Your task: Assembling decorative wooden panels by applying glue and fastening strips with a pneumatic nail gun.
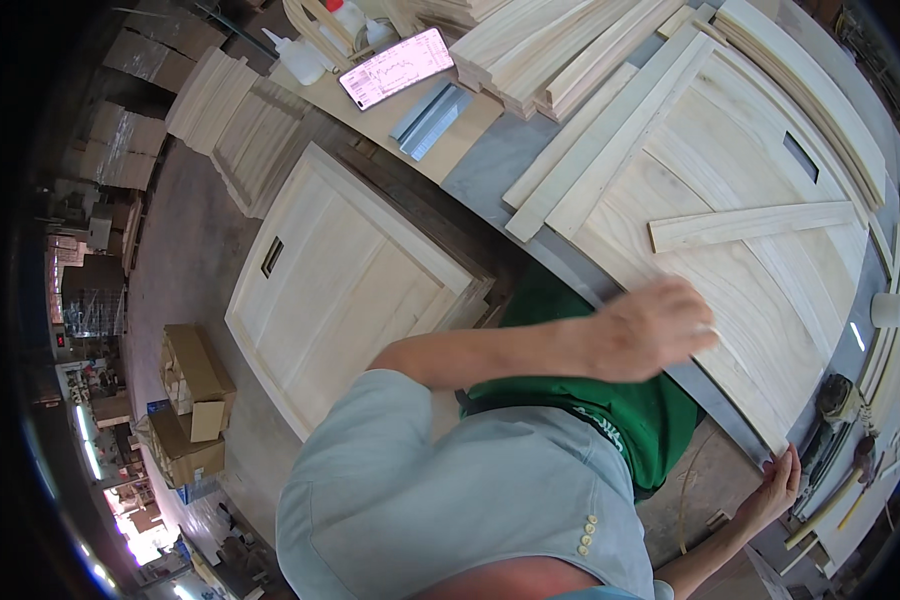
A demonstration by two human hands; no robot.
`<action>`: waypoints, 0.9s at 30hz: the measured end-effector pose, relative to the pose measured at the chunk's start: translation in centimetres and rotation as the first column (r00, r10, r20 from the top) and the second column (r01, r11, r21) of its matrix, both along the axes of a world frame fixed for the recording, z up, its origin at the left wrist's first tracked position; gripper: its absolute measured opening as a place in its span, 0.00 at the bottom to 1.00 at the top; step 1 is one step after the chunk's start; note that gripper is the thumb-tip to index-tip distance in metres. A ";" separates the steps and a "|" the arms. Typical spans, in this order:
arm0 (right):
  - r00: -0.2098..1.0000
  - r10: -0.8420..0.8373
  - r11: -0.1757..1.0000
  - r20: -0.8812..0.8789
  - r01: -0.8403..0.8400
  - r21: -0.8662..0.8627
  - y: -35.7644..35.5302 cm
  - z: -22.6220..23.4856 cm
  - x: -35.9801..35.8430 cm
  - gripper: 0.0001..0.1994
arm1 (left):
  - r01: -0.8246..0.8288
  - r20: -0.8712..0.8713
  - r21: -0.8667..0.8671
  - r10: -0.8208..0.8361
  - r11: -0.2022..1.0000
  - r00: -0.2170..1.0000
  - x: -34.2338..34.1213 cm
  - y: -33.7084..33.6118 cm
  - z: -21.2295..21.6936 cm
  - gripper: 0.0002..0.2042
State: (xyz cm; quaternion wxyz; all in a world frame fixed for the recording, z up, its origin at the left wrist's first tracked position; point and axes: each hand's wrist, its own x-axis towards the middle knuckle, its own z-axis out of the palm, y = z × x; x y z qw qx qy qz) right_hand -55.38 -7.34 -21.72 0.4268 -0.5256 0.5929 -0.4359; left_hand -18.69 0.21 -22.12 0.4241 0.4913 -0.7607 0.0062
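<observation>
A pale wooden door panel (690, 175) with a small dark slot lies on the grey-topped workbench. Above its near edge is my left hand (650, 332), blurred by motion, its fingers curled closed. Something small and pale shows at the fingertips, too smeared to name. My right hand (773, 488) grips the panel's near right corner, thumb and fingers on either side of it. A loose wooden strip (750, 227) rests slantwise across the panel, and longer strips (610, 160) lie along its left side.
A second slotted panel (335, 270) is at my left. Stacked boards (540, 50), a phone (397, 68), a metal channel piece (430, 120) and a glue bottle (300, 60) are at the back. On the right are a red-capped bottle (887, 311), a power tool (838, 400) and a hammer (863, 455).
</observation>
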 end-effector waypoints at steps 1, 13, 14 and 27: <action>1.000 -0.026 0.999 -0.012 0.027 0.039 0.2 0.2 0.2 0.15 | 0.037 0.020 -0.016 -0.037 0.999 0.999 -1.9 -1.0 0.1 0.15; 0.956 -0.022 1.000 -0.292 0.018 -0.017 -0.6 1.7 2.4 0.12 | 0.272 0.010 0.150 -0.277 0.950 0.961 -15.3 -8.8 -1.4 0.07; 0.944 -0.034 0.999 -0.328 0.026 -0.030 -0.7 1.6 2.5 0.12 | 0.296 0.004 0.126 -0.299 0.947 0.954 -15.5 -9.3 -1.4 0.09; 0.896 -0.196 0.965 -0.399 0.104 -0.242 -4.1 5.0 -3.3 0.15 | 0.333 0.006 0.218 -0.342 0.918 0.940 -15.6 -10.0 -0.6 0.15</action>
